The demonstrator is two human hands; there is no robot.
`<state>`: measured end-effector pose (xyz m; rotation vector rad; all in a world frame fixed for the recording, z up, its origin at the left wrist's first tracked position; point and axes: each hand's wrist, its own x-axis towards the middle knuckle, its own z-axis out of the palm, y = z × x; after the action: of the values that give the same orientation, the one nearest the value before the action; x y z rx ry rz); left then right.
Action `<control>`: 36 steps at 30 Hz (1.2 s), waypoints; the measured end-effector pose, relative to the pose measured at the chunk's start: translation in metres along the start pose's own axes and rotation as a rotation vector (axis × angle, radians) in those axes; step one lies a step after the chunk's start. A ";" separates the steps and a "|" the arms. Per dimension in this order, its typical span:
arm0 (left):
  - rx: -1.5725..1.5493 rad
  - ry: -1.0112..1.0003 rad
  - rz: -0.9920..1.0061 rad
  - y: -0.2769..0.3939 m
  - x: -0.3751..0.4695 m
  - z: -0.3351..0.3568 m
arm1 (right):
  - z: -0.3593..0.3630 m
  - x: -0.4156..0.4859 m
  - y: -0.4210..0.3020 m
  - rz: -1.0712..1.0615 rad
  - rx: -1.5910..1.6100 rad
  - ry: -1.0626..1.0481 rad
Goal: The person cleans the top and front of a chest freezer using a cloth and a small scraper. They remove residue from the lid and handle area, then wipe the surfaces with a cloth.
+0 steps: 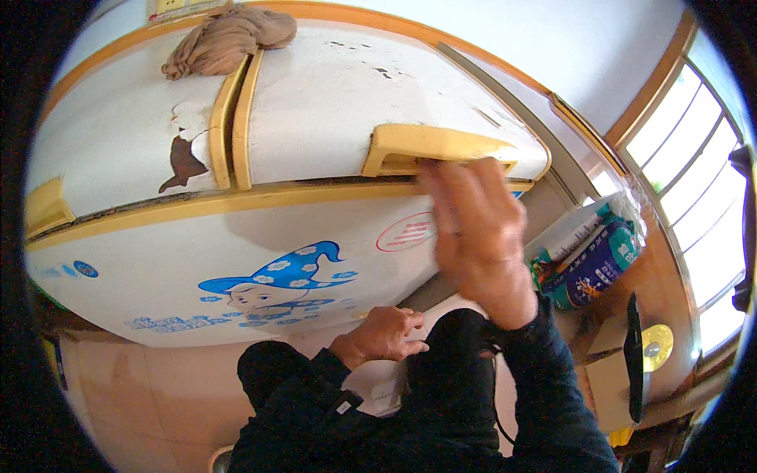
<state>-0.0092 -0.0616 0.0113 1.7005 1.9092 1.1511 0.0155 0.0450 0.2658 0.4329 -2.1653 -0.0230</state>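
Note:
My right hand (482, 236), blurred by motion, is raised at the yellow handle (437, 139) on the right lid (331, 100) of a white chest freezer (171, 254). Its fingertips overlap the handle's recess; whether they grip it is unclear. The lid lies down, with a dark line along its front edge. My left hand (384, 334) hangs low between my knees, thumb and fingers apart, holding nothing. A blue-hatted cartoon figure (278, 272) decorates the freezer's front panel.
A brown cloth (230, 38) lies over the back of the freezer's left lid (124, 118), whose surface has a torn patch. At right, plastic packages (597, 260) lie beside the freezer, below a barred window (692, 177). The pinkish floor (124, 390) shows at lower left.

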 end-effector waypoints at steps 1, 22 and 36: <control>0.009 -0.029 -0.009 -0.001 0.001 0.001 | 0.002 0.005 -0.012 0.010 0.016 -0.093; 0.105 -0.086 -0.003 -0.005 -0.001 0.003 | -0.021 -0.012 0.001 0.082 -0.058 -0.154; 0.150 -0.126 0.030 -0.014 0.003 0.017 | -0.021 -0.031 0.022 0.190 -0.064 -0.148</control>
<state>-0.0075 -0.0522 -0.0090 1.8386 1.9402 0.9081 0.0424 0.0781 0.2576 0.1932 -2.3366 -0.0190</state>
